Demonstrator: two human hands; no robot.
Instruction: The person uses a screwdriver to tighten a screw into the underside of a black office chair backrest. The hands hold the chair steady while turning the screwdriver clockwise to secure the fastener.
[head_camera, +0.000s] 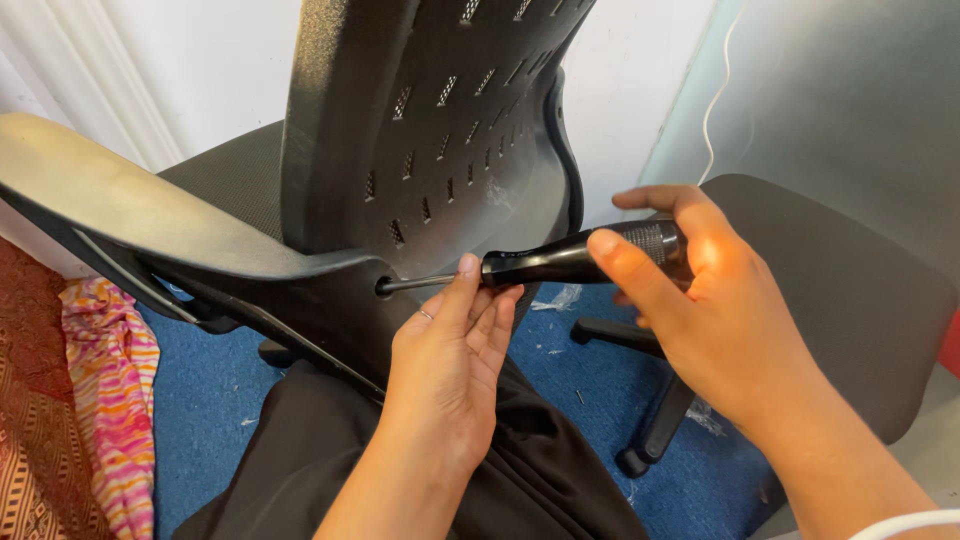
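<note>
A black screwdriver (560, 262) lies level, its metal shaft entering a round hole (385, 287) low in the black slotted plastic chair back (430, 120). My right hand (700, 310) grips the ribbed rear of the handle. My left hand (455, 350) comes up from below, with thumb and fingers pinching the front of the handle where the shaft begins. A ring shows on one left finger. A worn grey armrest (110, 200) juts left from the chair back.
A second chair's dark seat (850, 290) and its wheeled base (650, 410) stand at the right on blue carpet (210, 390). Patterned pink and orange cloth (110, 400) lies at the left. Black fabric (320, 450) covers my lap. White wall behind.
</note>
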